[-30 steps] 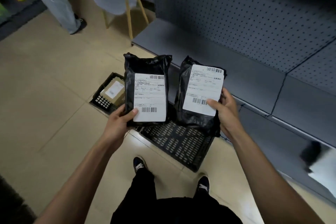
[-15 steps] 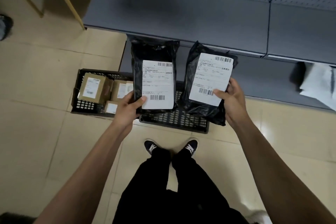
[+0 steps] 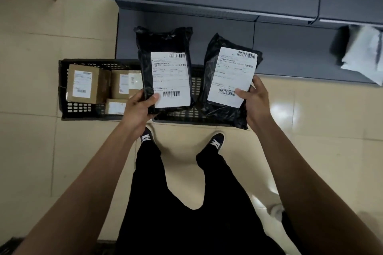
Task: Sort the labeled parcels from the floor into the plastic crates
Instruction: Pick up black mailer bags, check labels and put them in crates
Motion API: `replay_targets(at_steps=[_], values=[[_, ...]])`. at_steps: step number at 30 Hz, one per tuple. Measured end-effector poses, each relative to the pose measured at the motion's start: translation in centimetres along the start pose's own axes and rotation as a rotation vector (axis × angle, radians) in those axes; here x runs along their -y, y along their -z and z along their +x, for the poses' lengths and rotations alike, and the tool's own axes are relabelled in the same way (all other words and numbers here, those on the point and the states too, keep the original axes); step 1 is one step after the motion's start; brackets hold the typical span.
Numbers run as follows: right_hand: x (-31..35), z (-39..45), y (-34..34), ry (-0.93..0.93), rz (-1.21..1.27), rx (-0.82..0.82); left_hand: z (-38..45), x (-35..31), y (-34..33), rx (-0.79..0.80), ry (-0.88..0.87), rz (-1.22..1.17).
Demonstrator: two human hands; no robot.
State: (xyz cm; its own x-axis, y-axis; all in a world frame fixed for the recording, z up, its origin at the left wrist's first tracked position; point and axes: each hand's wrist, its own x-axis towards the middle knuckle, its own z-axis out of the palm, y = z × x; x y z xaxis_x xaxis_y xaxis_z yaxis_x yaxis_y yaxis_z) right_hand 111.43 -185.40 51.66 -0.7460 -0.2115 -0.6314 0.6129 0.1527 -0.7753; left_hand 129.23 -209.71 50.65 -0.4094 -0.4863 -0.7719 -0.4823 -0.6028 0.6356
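You hold one black parcel in each hand, both upright with the white labels turned toward you. Your left hand (image 3: 137, 107) grips the left parcel (image 3: 165, 68) at its lower left corner, thumb curled over the label's bottom edge and the other fingers hidden behind the bag. Your right hand (image 3: 256, 100) grips the right parcel (image 3: 230, 76) at its lower right corner in the same manner, thumb on the label. The long axis of each parcel runs up and away from your fingers, so the weight hangs above the grip. Directly under both parcels lies the right crate (image 3: 186, 119), mostly hidden behind them. The left crate (image 3: 62, 89), holding brown boxes (image 3: 83, 84), lies to the left and is nearer your left hand. I judge that the coming move is a downward release into whichever crate each label calls for.
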Motion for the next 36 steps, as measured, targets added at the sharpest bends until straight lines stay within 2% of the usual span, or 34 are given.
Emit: replay_targets(at_steps=[5,10,23,30,36], values=[[-3.5,1.8,-3.8,-0.002,0.033,-0.113,5.2,0.5,2.8,0.092,0.064,0.032],[-7.2,5.6,-6.1,-0.013,-0.023,-0.144,11.1,2.3,4.3,0.075,0.060,0.051],[-21.4,18.4,-3.4,-0.099,-0.135,-0.201,25.0,14.5,0.9,0.045,0.153,0.120],[-28.1,24.4,-2.7,-0.121,-0.185,-0.146,31.5,19.7,-0.6,-0.001,0.151,0.281],[-31.8,28.3,-3.1,-0.101,-0.331,-0.079,36.2,23.2,-1.0,-0.076,0.155,0.410]])
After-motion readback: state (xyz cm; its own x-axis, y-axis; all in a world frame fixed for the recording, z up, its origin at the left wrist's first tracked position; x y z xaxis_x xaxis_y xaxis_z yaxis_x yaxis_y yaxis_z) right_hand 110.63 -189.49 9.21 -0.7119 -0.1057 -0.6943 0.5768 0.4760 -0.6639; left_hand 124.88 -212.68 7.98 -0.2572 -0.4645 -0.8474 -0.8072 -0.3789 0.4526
